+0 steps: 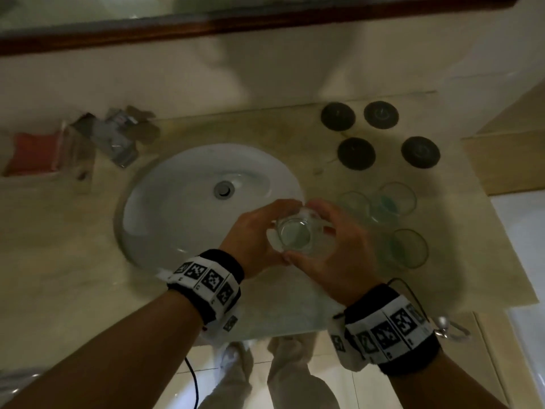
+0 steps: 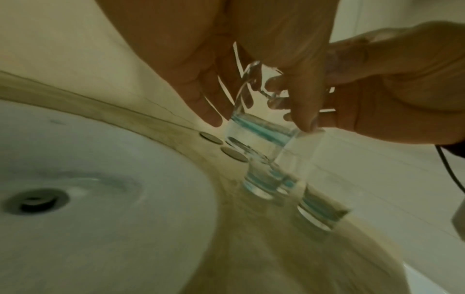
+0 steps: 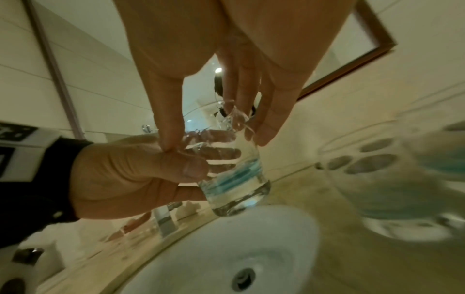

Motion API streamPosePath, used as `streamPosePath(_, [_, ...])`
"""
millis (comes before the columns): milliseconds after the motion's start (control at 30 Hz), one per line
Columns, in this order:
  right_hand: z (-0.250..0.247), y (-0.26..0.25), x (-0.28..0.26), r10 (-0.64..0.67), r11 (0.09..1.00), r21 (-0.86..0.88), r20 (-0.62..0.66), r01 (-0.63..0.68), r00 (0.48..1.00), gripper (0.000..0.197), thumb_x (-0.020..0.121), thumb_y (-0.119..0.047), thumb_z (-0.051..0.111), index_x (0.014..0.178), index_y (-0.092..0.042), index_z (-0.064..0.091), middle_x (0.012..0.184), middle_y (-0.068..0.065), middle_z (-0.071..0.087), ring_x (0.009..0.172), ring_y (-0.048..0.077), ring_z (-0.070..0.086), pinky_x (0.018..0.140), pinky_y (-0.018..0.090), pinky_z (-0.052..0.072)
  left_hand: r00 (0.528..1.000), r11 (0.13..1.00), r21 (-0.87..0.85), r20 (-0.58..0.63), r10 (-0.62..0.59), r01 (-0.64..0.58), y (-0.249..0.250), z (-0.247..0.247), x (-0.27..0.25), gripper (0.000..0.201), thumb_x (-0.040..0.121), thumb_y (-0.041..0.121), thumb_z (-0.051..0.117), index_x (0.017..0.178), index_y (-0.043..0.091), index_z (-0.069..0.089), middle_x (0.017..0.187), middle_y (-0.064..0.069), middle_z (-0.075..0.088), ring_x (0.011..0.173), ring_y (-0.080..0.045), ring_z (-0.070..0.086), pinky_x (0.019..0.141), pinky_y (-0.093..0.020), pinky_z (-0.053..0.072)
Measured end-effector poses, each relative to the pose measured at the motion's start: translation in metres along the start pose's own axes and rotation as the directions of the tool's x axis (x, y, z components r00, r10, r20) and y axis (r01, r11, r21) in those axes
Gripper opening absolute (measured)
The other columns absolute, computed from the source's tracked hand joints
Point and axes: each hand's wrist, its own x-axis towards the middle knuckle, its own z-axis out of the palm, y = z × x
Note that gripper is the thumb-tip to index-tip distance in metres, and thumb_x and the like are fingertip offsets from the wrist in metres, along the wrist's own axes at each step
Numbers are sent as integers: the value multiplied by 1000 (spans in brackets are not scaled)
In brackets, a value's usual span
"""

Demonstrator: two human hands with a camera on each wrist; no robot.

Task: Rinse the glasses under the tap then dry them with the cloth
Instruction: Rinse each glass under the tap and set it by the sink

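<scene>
A clear glass (image 1: 295, 235) with a bluish band near its thick base is held upright above the right rim of the white sink (image 1: 165, 208). My left hand (image 1: 252, 231) grips it from the left, with fingers and thumb curled round its wall. My right hand (image 1: 343, 246) holds it from the right, fingertips at the rim. In the left wrist view the glass (image 2: 261, 133) hangs between my left fingers (image 2: 201, 93) and the right hand (image 2: 377, 89). The right wrist view shows the glass (image 3: 235, 179) with right fingers (image 3: 171, 119) on its top and the left hand (image 3: 125, 175) round its side. No cloth is plainly visible.
Three more clear glasses (image 1: 408, 247) (image 1: 396, 199) (image 1: 354, 202) stand on the beige counter right of the sink. Behind them lie several black round coasters (image 1: 356, 153). The drain (image 1: 224, 188) sits mid-basin. A tray with red and grey items (image 1: 44, 154) is at the far left.
</scene>
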Motion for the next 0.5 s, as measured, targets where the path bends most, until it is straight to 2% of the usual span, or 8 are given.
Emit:
streamPosePath(133, [35,-36,39,-113,994,23,150,111,982,85,62,-44,89,135,-19,53,131,-3,61,114,12,62,93,39,56,989,996,-65,-130,-73,66,-19,-54,-18,82,57,20,96,129,30,57,122,10,68,111,-10,65,98,-34,54])
streamPosePath(200, [59,-58,59,-142,990,16,212,142,967,84,63,-54,83,135,-22,54,130,-5,62,114,11,62,95,37,56,978,990,-112,-184,-101,81,-35,-80,-27,78,60,20,94,129,27,58,122,11,67,113,-6,63,98,-28,52])
streamPosePath(267, [85,-80,78,-158,987,15,247,159,956,79,67,-63,75,132,-21,57,126,-5,65,112,10,63,95,34,55,960,982,-162,-246,-135,97,-54,-103,-35,72,63,24,92,127,27,58,118,15,67,109,1,62,91,-18,52])
streamPosePath(400, [136,-113,125,-146,988,-12,276,155,950,54,84,-52,71,126,-20,62,121,-6,66,105,6,62,88,27,55,899,944,-274,-342,-275,184,-106,-134,-38,74,62,23,94,125,26,58,111,20,65,98,15,59,79,-4,45])
streamPosePath(467, [159,-124,154,-99,994,-18,283,109,954,42,89,-46,69,121,-20,64,116,-6,68,101,8,63,85,25,54,871,919,-321,-354,-340,228,-135,-142,-34,76,62,22,95,128,25,57,114,15,66,100,11,61,81,-6,47])
streamPosePath(500, [170,-130,169,-65,997,-22,293,75,954,37,91,-46,67,117,-19,66,113,-6,69,100,9,64,85,25,53,861,907,-341,-352,-366,247,-148,-144,-32,79,62,22,95,130,24,55,119,11,66,105,4,62,87,-12,50])
